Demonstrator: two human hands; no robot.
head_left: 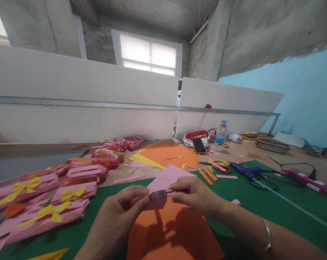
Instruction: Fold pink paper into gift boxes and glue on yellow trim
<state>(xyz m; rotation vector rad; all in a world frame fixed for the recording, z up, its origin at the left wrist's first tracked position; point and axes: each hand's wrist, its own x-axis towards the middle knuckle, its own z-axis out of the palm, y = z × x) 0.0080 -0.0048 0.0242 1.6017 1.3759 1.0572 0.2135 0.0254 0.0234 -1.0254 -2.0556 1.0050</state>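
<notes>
In front of me, my left hand pinches a small folded piece of pink paper between thumb and fingers. A tiny yellow scrap shows at its fingertips. My right hand grips a small tool with a flat grey metal head and pale purplish handle ends; its exact kind is unclear. The tool's head meets the paper at the left fingertips. Beneath both hands lies an orange sheet, darkened by their shadows, with a pink sheet just beyond.
Pink paper bags with yellow bows crowd the left side. Orange card lies behind. On the right are red-handled scissors, a blue glue gun, a purple power strip, a phone and a water bottle.
</notes>
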